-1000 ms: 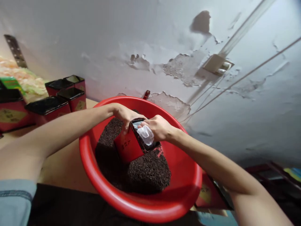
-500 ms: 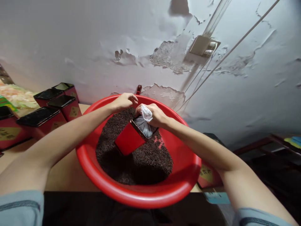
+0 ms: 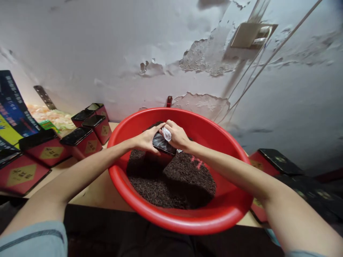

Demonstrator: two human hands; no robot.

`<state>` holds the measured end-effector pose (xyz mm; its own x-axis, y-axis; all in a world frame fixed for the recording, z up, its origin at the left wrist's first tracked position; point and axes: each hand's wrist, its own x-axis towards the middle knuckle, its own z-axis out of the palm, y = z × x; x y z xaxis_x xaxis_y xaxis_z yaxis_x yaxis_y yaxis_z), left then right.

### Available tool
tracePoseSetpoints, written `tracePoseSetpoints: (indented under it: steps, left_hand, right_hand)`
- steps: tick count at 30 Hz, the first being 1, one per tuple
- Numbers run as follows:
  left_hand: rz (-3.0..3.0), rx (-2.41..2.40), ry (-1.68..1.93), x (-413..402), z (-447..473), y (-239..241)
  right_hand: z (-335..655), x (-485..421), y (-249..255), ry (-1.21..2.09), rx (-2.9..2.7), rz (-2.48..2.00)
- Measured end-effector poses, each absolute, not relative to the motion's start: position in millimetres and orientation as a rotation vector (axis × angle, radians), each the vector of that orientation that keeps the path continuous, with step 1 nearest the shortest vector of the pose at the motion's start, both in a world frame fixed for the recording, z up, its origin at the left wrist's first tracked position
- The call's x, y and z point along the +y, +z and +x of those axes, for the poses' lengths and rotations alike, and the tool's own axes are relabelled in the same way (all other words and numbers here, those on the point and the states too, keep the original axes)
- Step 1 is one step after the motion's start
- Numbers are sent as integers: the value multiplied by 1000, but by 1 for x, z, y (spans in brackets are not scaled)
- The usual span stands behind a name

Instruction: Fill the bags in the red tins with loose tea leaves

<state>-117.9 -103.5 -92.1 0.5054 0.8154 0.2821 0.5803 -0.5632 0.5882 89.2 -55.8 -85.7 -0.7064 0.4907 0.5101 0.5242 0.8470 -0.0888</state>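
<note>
In the head view a tea tin (image 3: 164, 159) stands on or in the dark loose tea leaves (image 3: 191, 175) inside a large red plastic basin (image 3: 177, 226). A clear plastic bag (image 3: 160, 141) lines the tin, its white twisted neck sticking up from the opening. My left hand (image 3: 147, 140) grips the tin's left side, thumb at the near edge and fingers along the far edge. Closed around the bag's neck is my right hand (image 3: 176, 135), just above the tin's right side. The tin's lower part lies in shadow.
Several red tins with black lids (image 3: 77, 137) and yellow labels stand on the wooden table (image 3: 103, 189) at the left. More red-and-black tins (image 3: 280, 162) are at the right. Behind the basin rises a peeling wall (image 3: 120, 53) with a socket box (image 3: 253, 35) and hanging cords.
The tin has gone from tilted to more upright and down against the leaves. My left hand has come from the basin's far rim onto the tin. The view has shifted left.
</note>
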Motion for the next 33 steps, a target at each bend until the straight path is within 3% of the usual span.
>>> tracePoseSetpoints:
  steps: [5, 11, 16, 17, 20, 22, 27, 33]
  left_hand:
    - [2356, 1352, 505, -106, -134, -104]
    - [2916, 1217, 338, -122, -128, -93]
    - [3156, 1170, 166, -134, -110, -85]
    - [3171, 1191, 140, -134, -108, -84]
    - [3201, 1196, 117, -134, -106, -84]
    - [3212, 1211, 119, -135, -107, -84]
    - [3183, 1231, 133, -137, -109, -85]
    - [3142, 1197, 170, -134, -109, -85]
  right_hand:
    - [112, -73, -127, 83, -2472, -355]
    - [136, -97, -117, 29, -2681, -312]
    - [161, -35, -83, 576, -2883, -443]
    - [166, -13, -81, 539, -2880, -585]
    - [179, 46, -101, -77, -2962, -998]
    - [183, 68, -132, -327, -3146, -1032]
    - [179, 80, -205, -345, -3357, -669]
    - [173, 89, -185, -546, -3223, -731]
